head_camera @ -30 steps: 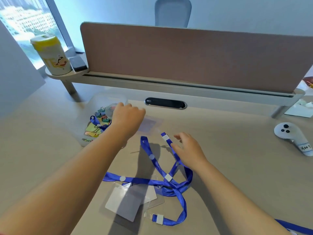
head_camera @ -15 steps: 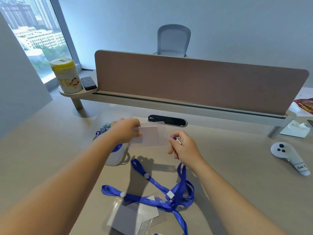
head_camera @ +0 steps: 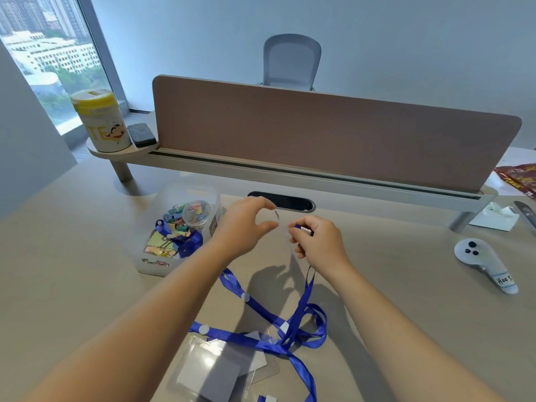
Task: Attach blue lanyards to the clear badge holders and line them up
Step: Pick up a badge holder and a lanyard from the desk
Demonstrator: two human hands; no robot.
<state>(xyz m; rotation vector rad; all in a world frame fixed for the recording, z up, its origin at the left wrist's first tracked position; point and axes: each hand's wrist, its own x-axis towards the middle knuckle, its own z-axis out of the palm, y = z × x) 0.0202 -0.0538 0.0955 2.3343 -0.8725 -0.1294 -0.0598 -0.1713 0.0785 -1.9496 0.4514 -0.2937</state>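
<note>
My left hand [head_camera: 246,224] pinches a clear holder [head_camera: 282,236] edge-on; right hand [head_camera: 316,242] at 3 o'clock grips the lanyard [head_camera: 301,303] clip — strap trailing to 6 on the desk [head_camera: 72,271].

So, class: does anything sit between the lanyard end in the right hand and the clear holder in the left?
Nothing visible does. The right hand pinches the lanyard end beside the clear badge holder held by the left hand, with only open air between them.

Both arms extended; left hand [head_camera: 243,224] in curled pinch, right hand [head_camera: 317,242] fingers closed, hands near.
</note>
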